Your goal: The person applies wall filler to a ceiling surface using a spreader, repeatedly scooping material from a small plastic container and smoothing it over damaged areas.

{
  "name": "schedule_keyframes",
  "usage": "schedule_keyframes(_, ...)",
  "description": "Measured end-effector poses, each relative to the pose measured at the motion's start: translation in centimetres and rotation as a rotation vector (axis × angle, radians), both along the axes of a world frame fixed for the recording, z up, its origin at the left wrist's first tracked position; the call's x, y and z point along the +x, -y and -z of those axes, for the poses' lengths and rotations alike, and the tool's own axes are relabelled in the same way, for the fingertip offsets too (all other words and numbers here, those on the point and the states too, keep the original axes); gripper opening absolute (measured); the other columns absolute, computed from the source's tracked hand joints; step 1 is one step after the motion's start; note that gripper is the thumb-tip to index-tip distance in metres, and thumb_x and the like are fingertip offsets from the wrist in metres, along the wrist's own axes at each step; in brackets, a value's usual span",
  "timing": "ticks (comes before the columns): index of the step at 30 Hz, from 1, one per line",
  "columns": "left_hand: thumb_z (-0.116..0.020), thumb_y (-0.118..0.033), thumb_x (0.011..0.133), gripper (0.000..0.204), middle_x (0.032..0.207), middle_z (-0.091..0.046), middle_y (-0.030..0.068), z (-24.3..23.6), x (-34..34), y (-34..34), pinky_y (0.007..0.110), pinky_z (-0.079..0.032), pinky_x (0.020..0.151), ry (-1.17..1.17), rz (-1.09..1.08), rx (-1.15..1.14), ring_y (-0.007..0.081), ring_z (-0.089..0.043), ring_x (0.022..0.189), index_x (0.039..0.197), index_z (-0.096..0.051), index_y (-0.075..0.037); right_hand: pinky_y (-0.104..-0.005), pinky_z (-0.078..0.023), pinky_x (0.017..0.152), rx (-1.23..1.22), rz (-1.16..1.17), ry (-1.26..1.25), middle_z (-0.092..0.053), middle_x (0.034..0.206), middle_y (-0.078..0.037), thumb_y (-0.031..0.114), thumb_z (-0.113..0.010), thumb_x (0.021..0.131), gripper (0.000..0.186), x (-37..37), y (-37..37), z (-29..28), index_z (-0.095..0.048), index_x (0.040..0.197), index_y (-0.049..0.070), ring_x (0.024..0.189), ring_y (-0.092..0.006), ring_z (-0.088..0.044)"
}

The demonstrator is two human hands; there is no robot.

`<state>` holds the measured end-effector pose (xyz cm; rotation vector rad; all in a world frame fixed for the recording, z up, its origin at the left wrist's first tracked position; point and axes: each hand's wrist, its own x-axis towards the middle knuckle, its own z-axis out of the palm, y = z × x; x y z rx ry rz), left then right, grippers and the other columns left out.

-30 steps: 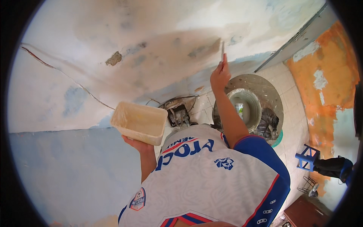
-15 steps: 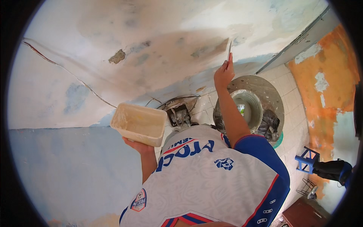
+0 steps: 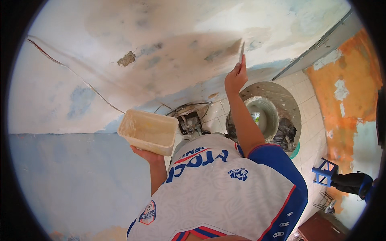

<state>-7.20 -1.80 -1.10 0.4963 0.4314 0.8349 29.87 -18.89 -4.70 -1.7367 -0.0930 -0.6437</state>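
My left hand [image 3: 148, 154] supports a cream rectangular plastic tub [image 3: 157, 148] from below, its fingers partly hidden beneath it. The tub is tilted, its open top showing pale smears inside. Stretched out to the far right of the patched wall [image 3: 177, 30], my right hand [image 3: 235, 80] is closed around a putty knife [image 3: 242, 51]. Its thin blade appears nearly edge-on, close to the wall; whether it touches cannot be made out. Patchy white filler, bluish spots and a rough bare hole [image 3: 126, 59] mark the wall.
Below my right forearm, a grey bucket [image 3: 273, 110] stands on a round stained board [image 3: 291, 96], beside a black plastic bag [image 3: 285, 132]. A dark box of clutter [image 3: 189, 122] lies near the wall's foot. A cable [image 3: 82, 80] runs along the wall. A blue stool [image 3: 325, 172] stands right.
My right hand and the putty knife have shifted slightly left. The left hand and tub stay almost where they were.
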Motion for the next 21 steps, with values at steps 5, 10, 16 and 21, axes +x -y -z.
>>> schedule_keyframes(5,-0.039,-0.071,0.102,0.078,0.162,-0.045,0.0054,0.4,0.4,-0.1,0.050,-0.044,0.119,-0.012,-0.006,0.018,0.0309,-0.047,0.146,0.160,-0.040,-0.020,-0.0378,-0.056,0.093,-0.055,-0.177,0.207,-0.071,0.136,-0.016,0.004,-0.054,0.106,0.045,-4.1,-3.4,0.9,-0.058,0.151,0.009,0.112,-0.0346,-0.073)
schedule_keyframes(10,-0.039,-0.070,0.103,0.076,0.161,-0.046,0.0058,-0.3,0.8,-0.4,0.050,-0.045,0.119,0.014,0.016,0.004,0.0308,-0.048,0.145,0.160,-0.041,-0.020,-0.0353,-0.057,0.086,-0.075,-0.296,0.008,-0.072,0.134,-0.017,0.011,-0.051,0.110,0.040,-7.3,-1.8,2.2,-0.063,0.148,0.015,0.101,-0.0269,-0.075)
schedule_keyframes(16,-0.038,-0.070,0.104,0.076,0.160,-0.046,0.0058,-0.9,1.1,0.2,0.049,-0.046,0.118,-0.011,0.025,0.027,0.0305,-0.048,0.145,0.159,-0.041,-0.018,-0.0411,-0.053,0.076,-0.060,0.130,0.032,-0.074,0.109,-0.019,0.016,-0.050,0.111,0.039,2.6,1.9,2.1,-0.062,0.148,0.009,0.084,-0.0318,-0.066)
schedule_keyframes(21,-0.037,-0.069,0.104,0.076,0.161,-0.045,0.0061,-1.0,1.4,0.3,0.049,-0.045,0.119,-0.028,0.020,0.053,0.0308,-0.047,0.146,0.160,-0.039,-0.019,-0.0386,-0.055,0.101,-0.051,-0.303,0.131,-0.070,0.137,-0.017,0.004,-0.053,0.106,0.043,-5.8,-3.3,1.6,-0.062,0.147,0.009,0.126,-0.0343,-0.069)
